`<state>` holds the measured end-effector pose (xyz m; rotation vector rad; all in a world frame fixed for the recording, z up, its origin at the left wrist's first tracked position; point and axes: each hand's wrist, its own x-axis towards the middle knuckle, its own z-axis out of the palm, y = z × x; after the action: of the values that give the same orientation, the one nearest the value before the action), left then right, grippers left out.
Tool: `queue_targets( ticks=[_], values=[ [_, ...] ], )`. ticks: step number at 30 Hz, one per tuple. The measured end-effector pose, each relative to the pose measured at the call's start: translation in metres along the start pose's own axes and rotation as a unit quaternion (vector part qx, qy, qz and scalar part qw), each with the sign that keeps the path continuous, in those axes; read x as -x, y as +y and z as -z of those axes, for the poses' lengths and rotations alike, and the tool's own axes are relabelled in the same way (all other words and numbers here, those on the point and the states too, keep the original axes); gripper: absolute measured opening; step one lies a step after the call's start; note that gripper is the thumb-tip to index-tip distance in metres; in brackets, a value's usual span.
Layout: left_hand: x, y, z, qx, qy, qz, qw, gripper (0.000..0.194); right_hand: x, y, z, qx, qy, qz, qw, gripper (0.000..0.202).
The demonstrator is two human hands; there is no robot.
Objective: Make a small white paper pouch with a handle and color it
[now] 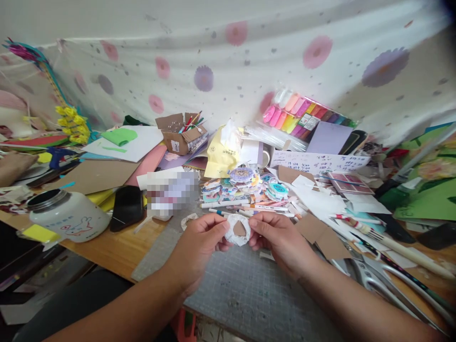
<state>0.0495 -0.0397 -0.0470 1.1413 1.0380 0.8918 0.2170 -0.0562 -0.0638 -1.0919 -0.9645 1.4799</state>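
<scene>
Between my two hands is a small whitish ring-like piece [232,238], rough at its edge, with brown showing in its middle. My left hand [204,237] pinches its left edge between thumb and fingers. At its right edge my right hand [274,236] does the same. Both hands hold it above the grey cutting mat [228,280]. Just behind my left hand lies a similar whitish piece [188,220], partly hidden. What exactly the pieces are made of I cannot tell.
Behind the hands are a pile of paper cutouts [231,187] and pens [263,207]. Scissors [377,275] and brown cardboard pieces [323,236] lie at right. A white jar [71,216] and a black phone [127,208] stand left; a pencil box [181,135] sits farther back.
</scene>
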Motion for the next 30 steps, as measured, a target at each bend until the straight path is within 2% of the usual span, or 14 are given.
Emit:
queue_targets(
  ticks=[4, 8, 12, 18, 24, 30],
  values=[
    [0.0014, 0.0006, -0.0014, -0.046, -0.003, -0.016, 0.999, 0.017, 0.0017, -0.0013, -0.0010, 0.017, 0.018, 0.003, 1.000, 0.031],
    [0.0031, 0.0037, -0.0027, -0.128, 0.017, -0.033, 0.991, 0.016, 0.0017, -0.0017, -0.0007, 0.049, 0.036, 0.013, 0.998, 0.029],
    [0.0037, 0.0059, -0.0046, -0.145, 0.028, -0.032, 0.989, 0.016, 0.0010, -0.0036, -0.0019, 0.076, 0.052, 0.027, 0.995, 0.023],
    [0.0021, 0.0028, -0.0047, -0.044, 0.035, -0.013, 0.998, 0.016, 0.0031, -0.0059, -0.0046, 0.046, 0.028, 0.019, 0.998, 0.017],
    [0.0040, 0.0072, -0.0047, 0.034, 0.035, 0.020, 0.999, 0.016, 0.0062, -0.0035, -0.0009, -0.065, -0.003, -0.017, 0.998, 0.019],
    [0.0048, 0.0060, -0.0054, 0.045, 0.040, 0.021, 0.998, 0.016, 0.0051, -0.0014, -0.0022, -0.036, -0.006, 0.010, 0.999, 0.021]
  ],
)
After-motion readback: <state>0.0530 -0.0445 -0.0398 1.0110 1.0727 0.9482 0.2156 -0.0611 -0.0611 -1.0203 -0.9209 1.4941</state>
